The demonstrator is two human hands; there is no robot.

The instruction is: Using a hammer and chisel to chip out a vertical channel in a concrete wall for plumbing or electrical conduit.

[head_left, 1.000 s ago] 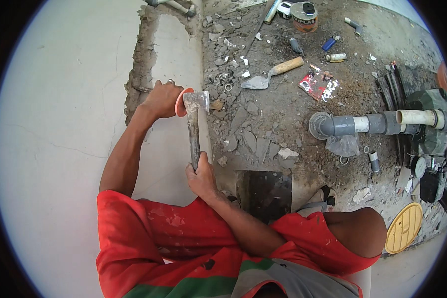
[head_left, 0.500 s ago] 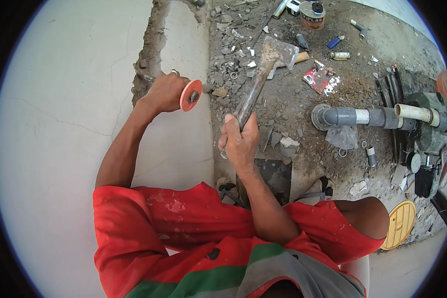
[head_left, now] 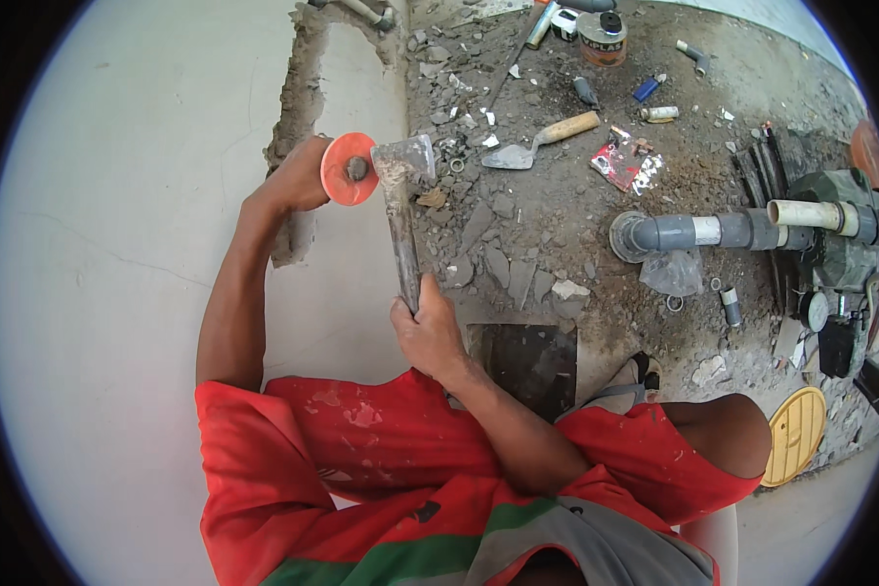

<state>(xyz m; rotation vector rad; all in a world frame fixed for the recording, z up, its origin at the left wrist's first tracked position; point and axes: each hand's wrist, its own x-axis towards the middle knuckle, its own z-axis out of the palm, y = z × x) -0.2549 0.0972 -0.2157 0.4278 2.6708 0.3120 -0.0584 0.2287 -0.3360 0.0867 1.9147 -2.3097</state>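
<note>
My left hand (head_left: 296, 180) is wrapped round a chisel whose round orange hand guard (head_left: 339, 191) and blunt grey end (head_left: 356, 168) show. The chisel's tip is hidden behind the hand, at the rough groove (head_left: 293, 112) cut into the pale wall. In my right hand (head_left: 430, 330) is a hatchet (head_left: 400, 210), gripped near the bottom of its dusty handle. Its blade points right, and the back of its head is right beside the chisel's end; whether they touch I cannot tell.
Rubble covers the ground, with a trowel (head_left: 542, 142), a torn red packet (head_left: 620, 158) and a round can (head_left: 604, 41) on it. At right, a grey pipe (head_left: 674, 231) leads to a green pump (head_left: 830, 244). A yellow round cover (head_left: 794, 435) lies near my knee.
The hatchet has swung left, from over the rubble to the chisel's end, and its handle is more upright. The orange guard now faces me more fully. The trowel is uncovered.
</note>
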